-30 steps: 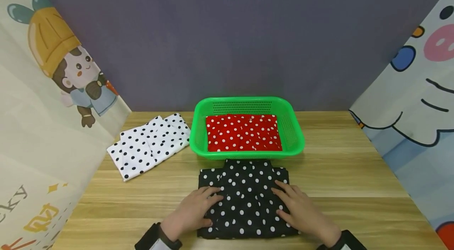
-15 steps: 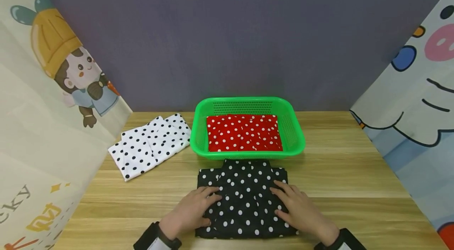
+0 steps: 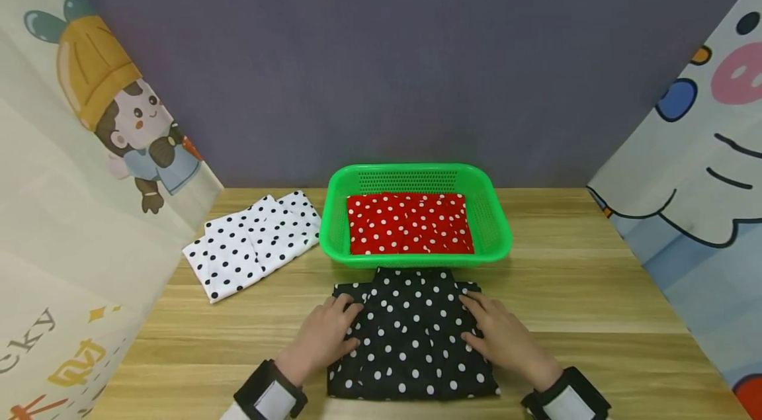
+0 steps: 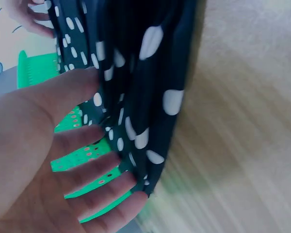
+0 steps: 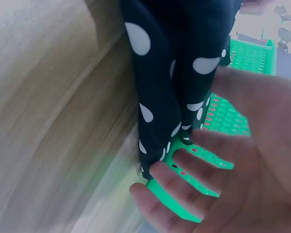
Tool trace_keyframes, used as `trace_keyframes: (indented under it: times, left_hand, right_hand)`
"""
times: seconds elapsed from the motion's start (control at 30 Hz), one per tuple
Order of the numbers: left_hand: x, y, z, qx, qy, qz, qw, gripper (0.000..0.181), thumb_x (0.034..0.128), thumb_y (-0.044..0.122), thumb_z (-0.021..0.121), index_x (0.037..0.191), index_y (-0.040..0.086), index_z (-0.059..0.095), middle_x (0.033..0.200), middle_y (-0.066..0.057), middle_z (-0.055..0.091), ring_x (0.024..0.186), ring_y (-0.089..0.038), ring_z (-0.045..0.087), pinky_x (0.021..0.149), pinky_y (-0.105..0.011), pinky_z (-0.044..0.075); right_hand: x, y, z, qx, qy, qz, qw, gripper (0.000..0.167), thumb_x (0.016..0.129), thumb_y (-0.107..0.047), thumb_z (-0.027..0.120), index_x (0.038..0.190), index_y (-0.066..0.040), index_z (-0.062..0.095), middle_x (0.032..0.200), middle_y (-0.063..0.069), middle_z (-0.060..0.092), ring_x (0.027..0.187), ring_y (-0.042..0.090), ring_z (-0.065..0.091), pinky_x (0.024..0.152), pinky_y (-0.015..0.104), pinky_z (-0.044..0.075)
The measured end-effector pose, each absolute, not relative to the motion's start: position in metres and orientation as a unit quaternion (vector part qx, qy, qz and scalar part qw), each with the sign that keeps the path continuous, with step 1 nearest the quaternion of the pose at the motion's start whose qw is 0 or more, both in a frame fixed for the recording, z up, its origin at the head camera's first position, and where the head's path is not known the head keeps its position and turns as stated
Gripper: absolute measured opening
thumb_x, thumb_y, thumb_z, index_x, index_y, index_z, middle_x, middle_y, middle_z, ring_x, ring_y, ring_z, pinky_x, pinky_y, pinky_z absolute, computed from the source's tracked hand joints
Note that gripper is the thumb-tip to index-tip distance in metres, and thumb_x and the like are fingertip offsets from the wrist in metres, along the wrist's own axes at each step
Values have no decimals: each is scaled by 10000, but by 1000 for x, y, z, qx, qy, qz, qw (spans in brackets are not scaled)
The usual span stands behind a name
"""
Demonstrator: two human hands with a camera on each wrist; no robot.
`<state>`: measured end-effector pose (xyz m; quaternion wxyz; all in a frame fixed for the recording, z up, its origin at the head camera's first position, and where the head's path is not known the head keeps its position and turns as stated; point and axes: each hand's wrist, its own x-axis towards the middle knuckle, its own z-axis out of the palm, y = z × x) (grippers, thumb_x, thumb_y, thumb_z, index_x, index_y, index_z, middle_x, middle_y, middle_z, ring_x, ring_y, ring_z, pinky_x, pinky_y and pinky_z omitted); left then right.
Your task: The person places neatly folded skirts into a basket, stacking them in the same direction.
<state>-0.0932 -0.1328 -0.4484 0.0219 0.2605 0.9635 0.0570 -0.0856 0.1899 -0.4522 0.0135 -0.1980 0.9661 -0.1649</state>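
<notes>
A folded black garment with white dots lies flat at the front of the table, its narrower end toward the basket. Along its left side my left hand touches the edge, fingers spread and lightly bent in the left wrist view. My right hand is at the opposite side, fingertips on the cloth's edge. In the right wrist view its fingers are spread and do not curl around the fabric. Behind it, a folded red cloth with white dots lies inside a green plastic basket.
To the left of the basket lies a folded white cloth with black dots. A dark grey panel stands behind the wooden table. Printed curtains flank both sides.
Both hands have slid a little away from the body along the black garment's sides. The left fingers have drawn back outward toward its edge. The garment itself has hardly moved.
</notes>
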Motion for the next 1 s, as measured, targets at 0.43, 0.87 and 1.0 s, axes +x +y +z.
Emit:
trace_keyframes:
  times: [0.43, 0.87, 1.0]
  left_hand:
    - [-98, -129, -452, 139, 985, 88, 42, 739, 695, 434, 759, 1224, -25, 526, 1189, -231, 485, 975, -320, 519, 749, -396, 517]
    - [-94, -122, -454, 28, 988, 141, 54, 776, 637, 404, 803, 1156, -100, 522, 970, -200, 509, 799, -286, 550, 648, -392, 507]
    - [-94, -119, -452, -1, 981, 179, 75, 752, 621, 323, 823, 1142, -124, 515, 971, -220, 498, 749, -288, 557, 613, -397, 509]
  right_hand:
    - [-96, 183, -448, -106, 980, -169, 22, 645, 782, -304, 711, 1243, 89, 491, 1190, 290, 502, 1016, 430, 547, 833, 525, 474]
    - [-99, 177, -449, -23, 980, -174, 93, 754, 790, -331, 682, 1264, 176, 388, 1165, 366, 414, 819, 410, 577, 627, 477, 520]
    - [-98, 175, -450, -13, 976, -189, 107, 781, 789, -328, 684, 1284, 176, 350, 1144, 364, 407, 724, 329, 554, 562, 410, 513]
